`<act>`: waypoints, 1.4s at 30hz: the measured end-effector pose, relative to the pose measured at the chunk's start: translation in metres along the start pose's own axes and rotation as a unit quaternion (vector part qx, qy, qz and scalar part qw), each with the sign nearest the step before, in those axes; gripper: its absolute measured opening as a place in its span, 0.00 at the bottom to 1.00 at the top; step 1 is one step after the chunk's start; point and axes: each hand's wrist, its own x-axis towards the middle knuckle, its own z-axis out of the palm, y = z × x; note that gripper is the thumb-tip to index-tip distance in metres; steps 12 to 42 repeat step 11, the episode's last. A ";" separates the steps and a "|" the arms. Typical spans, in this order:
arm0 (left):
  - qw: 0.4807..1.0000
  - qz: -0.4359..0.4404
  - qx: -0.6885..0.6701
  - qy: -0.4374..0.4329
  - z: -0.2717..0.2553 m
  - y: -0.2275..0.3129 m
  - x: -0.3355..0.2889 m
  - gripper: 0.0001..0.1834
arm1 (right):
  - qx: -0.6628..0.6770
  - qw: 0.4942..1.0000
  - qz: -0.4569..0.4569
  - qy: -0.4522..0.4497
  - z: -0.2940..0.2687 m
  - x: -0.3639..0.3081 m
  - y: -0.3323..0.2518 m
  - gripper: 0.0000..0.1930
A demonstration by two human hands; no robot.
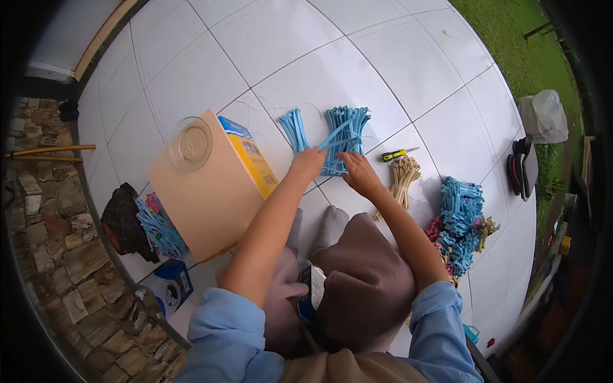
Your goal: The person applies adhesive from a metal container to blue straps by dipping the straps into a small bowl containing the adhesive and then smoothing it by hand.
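A bundle of light-blue strips (349,120) lies on the white tiles in front of me, with a loose strip slanting across it. My left hand (308,162) is closed at the bundle's left side, pinching the end of that blue strip. My right hand (359,171) has its fingers curled at the near right part of the same bundle, on the strips; its fingertips are partly hidden. A smaller bundle of blue strips (294,127) lies just beyond my left hand. Right of my right hand are a yellow-and-black screwdriver (397,154) and a tied beige bundle (403,175).
A pile of blue bundles (461,201) lies at the right. On the left, a cardboard box (211,210) carries a glass dish (193,145); a brown bag (124,220) and more blue strips (159,226) sit beside it. Dark sandals (523,169) rest near the grass.
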 end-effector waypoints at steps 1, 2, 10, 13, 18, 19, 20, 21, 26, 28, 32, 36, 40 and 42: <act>0.997 0.015 0.063 -0.038 0.011 0.003 0.007 0.13 | -0.050 0.998 -0.043 0.008 0.013 -0.003 0.009 0.26; 0.997 0.014 0.060 -0.048 0.024 0.001 0.012 0.13 | -0.104 0.993 -0.053 -0.005 0.023 -0.002 0.013 0.26; 0.995 0.035 0.084 -0.038 0.039 -0.007 0.032 0.16 | -0.155 0.985 -0.012 -0.075 0.031 0.018 0.026 0.30; 0.998 0.020 -0.012 -0.066 0.033 -0.012 0.035 0.18 | -0.108 0.989 0.035 -0.092 0.025 0.022 0.024 0.26; 0.998 0.020 -0.012 -0.066 0.033 -0.012 0.035 0.18 | -0.108 0.989 0.035 -0.092 0.025 0.022 0.024 0.26; 0.998 0.020 -0.012 -0.066 0.033 -0.012 0.035 0.18 | -0.108 0.989 0.035 -0.092 0.025 0.022 0.024 0.26; 0.998 0.020 -0.012 -0.066 0.033 -0.012 0.035 0.18 | -0.108 0.989 0.035 -0.092 0.025 0.022 0.024 0.26; 0.998 0.020 -0.012 -0.066 0.033 -0.012 0.035 0.18 | -0.108 0.989 0.035 -0.092 0.025 0.022 0.024 0.26; 0.998 0.020 -0.012 -0.066 0.033 -0.012 0.035 0.18 | -0.108 0.989 0.035 -0.092 0.025 0.022 0.024 0.26; 0.998 0.020 -0.012 -0.066 0.033 -0.012 0.035 0.18 | -0.108 0.989 0.035 -0.092 0.025 0.022 0.024 0.26; 0.998 0.020 -0.012 -0.066 0.033 -0.012 0.035 0.18 | -0.108 0.989 0.035 -0.092 0.025 0.022 0.024 0.26; 0.998 0.020 -0.012 -0.066 0.033 -0.012 0.035 0.18 | -0.108 0.989 0.035 -0.092 0.025 0.022 0.024 0.26; 0.998 0.020 -0.012 -0.066 0.033 -0.012 0.035 0.18 | -0.108 0.989 0.035 -0.092 0.025 0.022 0.024 0.26; 0.998 0.020 -0.012 -0.066 0.033 -0.012 0.035 0.18 | -0.108 0.989 0.035 -0.092 0.025 0.022 0.024 0.26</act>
